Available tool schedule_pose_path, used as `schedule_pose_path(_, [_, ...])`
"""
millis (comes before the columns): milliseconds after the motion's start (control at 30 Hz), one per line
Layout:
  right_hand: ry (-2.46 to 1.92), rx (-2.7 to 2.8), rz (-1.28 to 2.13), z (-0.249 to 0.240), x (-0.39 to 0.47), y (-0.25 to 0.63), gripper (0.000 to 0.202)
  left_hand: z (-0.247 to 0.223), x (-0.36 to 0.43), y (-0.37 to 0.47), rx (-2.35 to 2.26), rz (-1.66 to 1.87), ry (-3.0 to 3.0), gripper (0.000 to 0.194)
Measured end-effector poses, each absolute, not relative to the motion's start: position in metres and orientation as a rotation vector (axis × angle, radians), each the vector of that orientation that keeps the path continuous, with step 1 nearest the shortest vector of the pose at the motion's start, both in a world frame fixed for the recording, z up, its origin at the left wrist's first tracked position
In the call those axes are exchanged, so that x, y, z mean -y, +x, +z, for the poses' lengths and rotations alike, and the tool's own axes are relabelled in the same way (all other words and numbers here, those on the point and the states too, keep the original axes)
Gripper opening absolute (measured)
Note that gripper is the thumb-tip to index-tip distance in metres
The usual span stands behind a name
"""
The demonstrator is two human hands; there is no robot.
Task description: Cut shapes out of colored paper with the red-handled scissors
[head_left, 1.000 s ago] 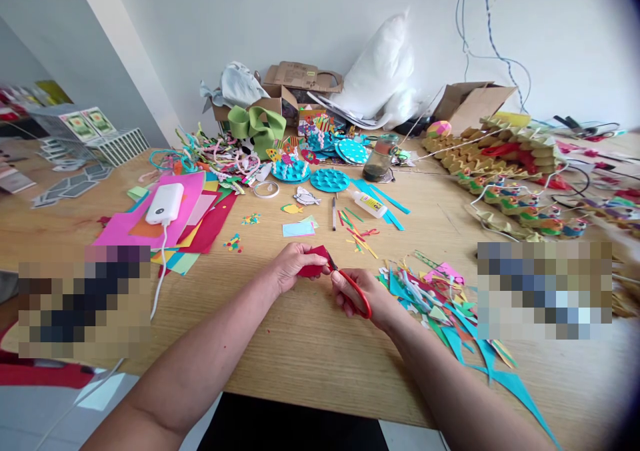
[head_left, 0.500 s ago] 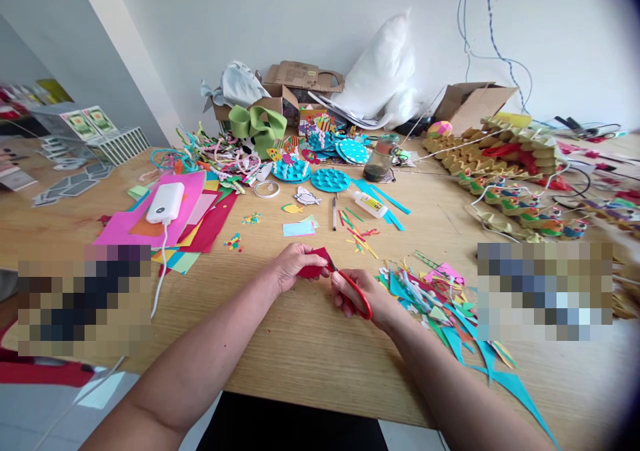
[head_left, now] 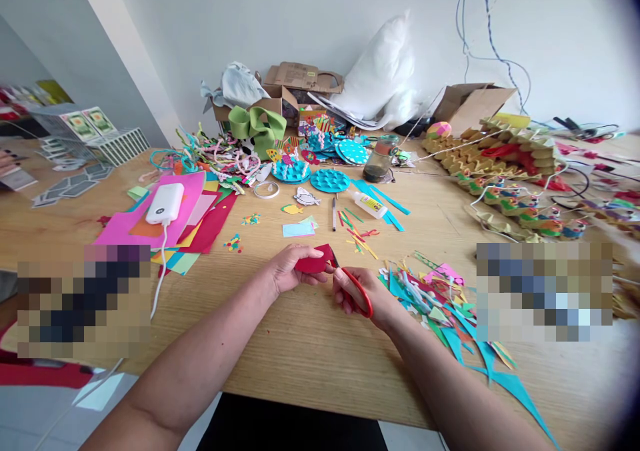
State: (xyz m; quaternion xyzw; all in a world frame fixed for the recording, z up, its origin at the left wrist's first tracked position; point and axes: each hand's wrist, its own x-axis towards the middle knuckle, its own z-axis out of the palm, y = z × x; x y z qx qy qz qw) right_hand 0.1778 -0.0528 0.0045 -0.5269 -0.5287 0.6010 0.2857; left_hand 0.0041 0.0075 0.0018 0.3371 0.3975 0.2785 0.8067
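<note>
Over the near middle of the table, my left hand (head_left: 293, 269) is closed on a small piece of red paper (head_left: 314, 262), thumb on top and fingers beneath. My right hand (head_left: 361, 291) grips red-handled scissors (head_left: 361, 292), whose dark blades lie at the right edge of the paper. Whether the blades are parted is hard to make out. Just beyond the hands lie light blue paper rectangles (head_left: 299, 229), a yellow paper fish (head_left: 291, 209), a white fish cutout (head_left: 307, 196) and a pen (head_left: 334, 214).
Paper scraps (head_left: 435, 297) are heaped at the right. A glue bottle (head_left: 369, 204), a glass jar (head_left: 381, 161) and a blue scalloped plate (head_left: 330, 181) stand farther back. Coloured sheets (head_left: 125, 227) bear a white power bank (head_left: 166, 203) at left. Egg cartons (head_left: 500, 164) fill the far right.
The red paper has turned slightly, showing more of its face, and my left fingers have loosened a little around it. The scissors have shifted only slightly.
</note>
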Motion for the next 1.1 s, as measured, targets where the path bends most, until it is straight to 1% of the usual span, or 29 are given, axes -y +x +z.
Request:
schedule_pose_path(133, [-1.387, 1.424, 1.599, 0.0032, 0.0525, 0.1785, 0.053, 0.0009, -0.0076, 0.0036, -0.809, 0.544, 0.725, 0.021])
schedule_pose_path(300, [-1.4, 1.453, 1.583, 0.001, 0.0527, 0.1779, 0.053, 0.0029, -0.0056, 0.0069, -0.851, 0.612, 0.786, 0.016])
schedule_pose_path(533, [-1.437, 1.475, 1.566, 0.0062, 0.0534, 0.1752, 0.051, 0.0032, -0.0042, 0.0084, -0.917, 0.634, 0.853, 0.022])
schedule_pose_path(667, [-1.443, 1.495, 1.566, 0.0082, 0.0537, 0.1747, 0.049, 0.0032, -0.004, 0.009, -0.953, 0.659, 0.868, 0.021])
schedule_pose_path(1100, [-1.425, 1.527, 1.595, 0.0063, 0.0543, 0.1754, 0.054, 0.0031, -0.0035, 0.0095, -0.955, 0.657, 0.917, 0.019])
